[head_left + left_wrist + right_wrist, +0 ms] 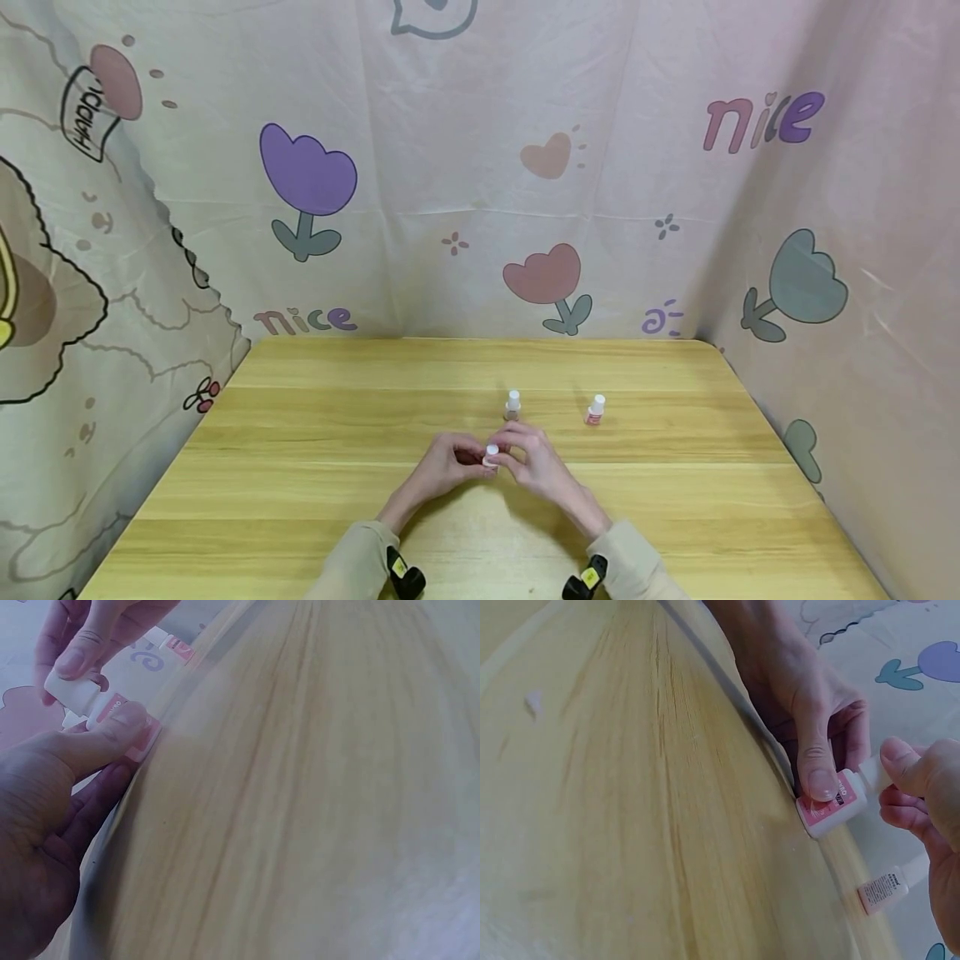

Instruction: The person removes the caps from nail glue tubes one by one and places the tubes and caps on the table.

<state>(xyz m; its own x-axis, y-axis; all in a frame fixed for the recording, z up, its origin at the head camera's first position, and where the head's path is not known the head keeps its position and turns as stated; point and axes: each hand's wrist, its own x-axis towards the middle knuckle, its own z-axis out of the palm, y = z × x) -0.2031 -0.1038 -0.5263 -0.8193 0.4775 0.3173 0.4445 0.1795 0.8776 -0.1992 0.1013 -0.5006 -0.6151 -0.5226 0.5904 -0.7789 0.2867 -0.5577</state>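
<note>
A small white bottle (491, 461) with a pink label (826, 813) stands at the table's middle, its base at the tabletop. My left hand (442, 465) grips its body, the thumb lying across the label in both wrist views. From the other side my right hand (542, 468) pinches the tall white cap (73, 693) between thumb and fingers. The cap sits at the bottle's neck; whether it is loose I cannot tell. Just beyond the hands stands a second small bottle (513, 408) with a white cap.
A third bottle (595, 411), with a pink label and white cap, stands upright farther right on the wooden table (315, 425). A printed cloth (450, 167) hangs behind the table's far edge and along the sides. In the right wrist view a small pale speck (532, 703) lies on the wood.
</note>
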